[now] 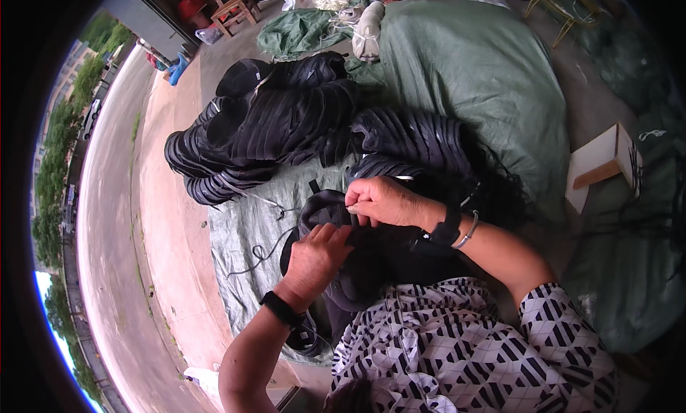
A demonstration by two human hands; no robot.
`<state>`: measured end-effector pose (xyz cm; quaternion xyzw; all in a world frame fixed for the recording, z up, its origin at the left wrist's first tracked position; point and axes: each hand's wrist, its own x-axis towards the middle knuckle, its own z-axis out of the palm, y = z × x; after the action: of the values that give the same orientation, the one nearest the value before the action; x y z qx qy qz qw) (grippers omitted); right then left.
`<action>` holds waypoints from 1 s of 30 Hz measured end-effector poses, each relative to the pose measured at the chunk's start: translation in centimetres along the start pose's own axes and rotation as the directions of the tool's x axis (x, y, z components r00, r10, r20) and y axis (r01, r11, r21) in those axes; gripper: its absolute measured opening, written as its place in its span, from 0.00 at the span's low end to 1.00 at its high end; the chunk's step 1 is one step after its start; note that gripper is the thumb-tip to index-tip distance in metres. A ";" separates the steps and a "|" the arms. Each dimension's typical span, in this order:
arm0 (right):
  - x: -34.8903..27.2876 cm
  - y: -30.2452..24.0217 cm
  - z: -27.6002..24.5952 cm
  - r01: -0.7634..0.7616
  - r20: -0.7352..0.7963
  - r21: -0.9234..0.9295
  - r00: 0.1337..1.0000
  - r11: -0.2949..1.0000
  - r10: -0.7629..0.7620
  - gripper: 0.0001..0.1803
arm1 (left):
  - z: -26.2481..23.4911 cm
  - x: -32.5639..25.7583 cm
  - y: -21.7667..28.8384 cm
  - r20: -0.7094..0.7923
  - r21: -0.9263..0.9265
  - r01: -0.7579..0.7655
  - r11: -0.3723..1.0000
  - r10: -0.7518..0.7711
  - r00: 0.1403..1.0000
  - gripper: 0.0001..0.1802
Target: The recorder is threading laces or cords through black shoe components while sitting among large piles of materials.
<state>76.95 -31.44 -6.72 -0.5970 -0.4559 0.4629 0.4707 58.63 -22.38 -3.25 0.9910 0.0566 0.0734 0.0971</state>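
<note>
On my lap lies a soft black fabric piece [327,206] with a rounded, padded edge and a mesh-like inside; its exact kind is unclear. My left hand [316,259] grips its near side, fingers curled and the thumb hidden. Pinching the far right edge, my right hand [389,201] has thumb and forefinger pressed together. Anything small between those fingertips cannot be made out. Beyond my hands lie large bundles of nested black pieces [286,123], some tied with cord. Another such bundle [421,138] sits to the right of them.
A silvery-green tarp [243,234] covers the ground under the bundles. To the right rises a big mound under a green sheet [464,63]. An open cardboard box [604,159] stands at far right, a wooden chair [232,9] at the back left. Loose black cord [261,256] trails on the tarp.
</note>
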 end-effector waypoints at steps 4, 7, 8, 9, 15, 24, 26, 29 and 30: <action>0.8 0.7 1.6 0.198 0.013 -0.514 0.975 0.835 -0.223 0.06 | 1.3 0.0 -0.1 0.038 0.069 -0.069 0.995 0.066 0.997 0.05; 1.3 1.3 2.1 0.154 -0.002 -0.507 0.984 0.848 -0.180 0.07 | 2.1 -0.2 -0.1 0.026 0.125 0.016 0.992 -0.019 0.999 0.05; 1.3 1.4 2.0 0.154 0.000 -0.508 0.984 0.848 -0.179 0.07 | 2.1 -0.3 0.1 0.013 0.117 0.012 0.993 -0.014 1.000 0.05; 1.1 1.2 1.8 0.132 0.008 -0.461 0.989 0.877 -0.145 0.07 | 2.0 -0.3 0.3 -0.001 0.108 0.010 0.994 -0.010 1.000 0.06; 0.9 1.3 2.0 0.135 -0.011 -0.472 0.987 0.871 -0.159 0.06 | 1.3 -1.2 3.7 -0.001 -0.413 -0.034 0.910 0.037 0.999 0.06; -0.3 -0.3 1.2 0.252 0.166 -0.494 0.967 0.832 -0.193 0.07 | -1.0 -0.2 1.0 -0.238 -0.233 0.053 0.971 -0.110 0.965 0.12; -0.1 -0.4 1.7 0.258 0.217 -0.617 0.964 0.743 -0.155 0.06 | -1.1 -0.2 -1.7 -0.167 -0.067 0.099 0.993 -0.109 0.980 0.08; 0.7 -1.5 2.4 0.241 0.251 -0.691 0.964 0.681 -0.086 0.06 | -0.2 -0.9 -4.1 -0.007 0.094 0.015 0.996 -0.014 1.000 0.05; 0.9 -1.8 2.7 0.223 0.260 -0.741 0.965 0.634 -0.036 0.06 | -0.4 -0.9 -4.2 0.059 0.094 0.037 0.995 -0.042 0.997 0.05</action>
<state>74.25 -29.90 -5.41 -0.6498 -0.6995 0.2551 0.1532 57.31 -18.38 -3.84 0.9949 0.0765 0.0384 0.0540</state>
